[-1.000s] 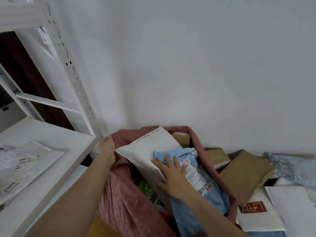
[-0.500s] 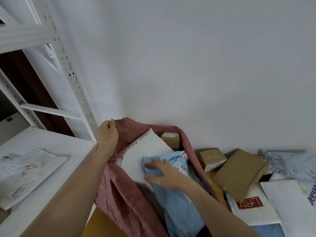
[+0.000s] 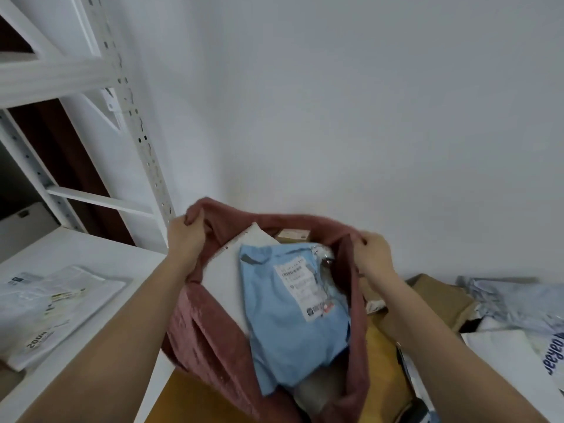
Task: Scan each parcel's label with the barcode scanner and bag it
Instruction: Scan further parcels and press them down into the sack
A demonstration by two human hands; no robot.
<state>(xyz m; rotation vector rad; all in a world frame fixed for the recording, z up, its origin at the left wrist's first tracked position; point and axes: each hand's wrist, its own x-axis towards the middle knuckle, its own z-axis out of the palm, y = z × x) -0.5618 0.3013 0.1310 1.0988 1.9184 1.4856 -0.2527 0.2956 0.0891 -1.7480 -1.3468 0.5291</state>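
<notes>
Pink fabric bag (image 3: 213, 340) is being held open at its rim by both hands. Left hand (image 3: 184, 239) is gripping the left edge of the rim, fingers curled over the cloth. Right hand (image 3: 372, 254) is gripping the right edge the same way. Light blue parcel (image 3: 293, 315) is lying inside the bag, label (image 3: 305, 288) facing up, print too blurred to read. It's resting on top of a white parcel (image 3: 225, 279) also in the bag. A small cardboard box (image 3: 293, 235) is sitting at the far end of the bag, mostly hidden. White shelf (image 3: 85, 248) is standing just left of the bag, clear plastic mailers (image 3: 45, 303) lying on it. More parcels are piled to the right: brown cardboard parcel (image 3: 439, 300), grey mailer (image 3: 518, 303), white mailer with blue lettering (image 3: 518, 355). Yellow-brown surface (image 3: 189, 401) is showing under the bag.
</notes>
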